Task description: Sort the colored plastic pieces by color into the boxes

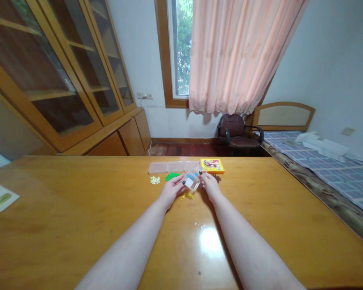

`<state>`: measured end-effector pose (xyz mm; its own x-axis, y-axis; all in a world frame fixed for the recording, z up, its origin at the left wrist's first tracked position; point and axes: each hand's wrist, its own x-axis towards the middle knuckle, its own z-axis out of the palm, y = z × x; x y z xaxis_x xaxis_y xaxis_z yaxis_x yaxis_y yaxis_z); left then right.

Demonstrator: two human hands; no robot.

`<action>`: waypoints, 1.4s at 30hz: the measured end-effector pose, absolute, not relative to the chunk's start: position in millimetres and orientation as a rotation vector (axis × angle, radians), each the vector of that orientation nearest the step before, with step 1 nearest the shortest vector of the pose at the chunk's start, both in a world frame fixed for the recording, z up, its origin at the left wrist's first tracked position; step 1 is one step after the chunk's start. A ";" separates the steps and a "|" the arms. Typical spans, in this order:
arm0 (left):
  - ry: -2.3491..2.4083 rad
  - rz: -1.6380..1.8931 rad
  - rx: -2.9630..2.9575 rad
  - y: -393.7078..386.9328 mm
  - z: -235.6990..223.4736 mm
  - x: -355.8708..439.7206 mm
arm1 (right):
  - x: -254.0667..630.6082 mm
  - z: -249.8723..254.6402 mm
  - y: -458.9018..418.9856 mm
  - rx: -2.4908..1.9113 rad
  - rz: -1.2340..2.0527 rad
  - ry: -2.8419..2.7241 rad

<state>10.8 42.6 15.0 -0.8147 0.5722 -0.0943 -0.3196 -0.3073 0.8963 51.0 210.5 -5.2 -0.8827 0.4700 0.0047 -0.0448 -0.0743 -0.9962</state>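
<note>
A small clear plastic box [192, 182] is held above the table between my two hands. My left hand [171, 190] grips its left side, thumb on top, and my right hand [209, 184] pinches its right edge. Just below the box lie a few yellow pieces [190, 196]. Behind my left hand is a pile of green pieces [172, 176], with cream pieces [155, 180] to its left. Blue pieces [193, 176] show behind and through the box. Brown pieces [218, 178] sit beyond my right hand, partly hidden by it.
Clear plastic trays [157, 168] stand in a row behind the piles, and a yellow printed box [212, 166] is at their right end. A printed sheet [0, 197] lies at the left of the wooden table [78, 217]. Past the far edge stands an office chair [238, 133].
</note>
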 end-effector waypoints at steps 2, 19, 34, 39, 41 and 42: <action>1.434 2.143 0.374 41.9 12.9 7.0 | 53.9 -1.3 213.6 -0.362 2.034 -2.008; 2.576 0.719 1.069 10.3 22.7 -2.7 | 54.7 -2.6 224.4 -0.340 1.353 -2.490; 2.533 0.743 1.095 7.6 22.4 -4.6 | 54.5 -2.8 220.9 -0.426 1.296 -2.471; 2.489 0.762 1.195 5.3 23.5 -6.0 | 54.1 -3.6 220.3 -0.426 1.278 -2.485; 2.482 0.766 1.202 4.6 24.2 -7.2 | 53.9 -3.4 220.3 -0.431 1.269 -2.491; 2.482 0.775 1.188 4.3 24.3 -8.0 | 53.9 -3.2 220.3 -0.434 1.266 -2.493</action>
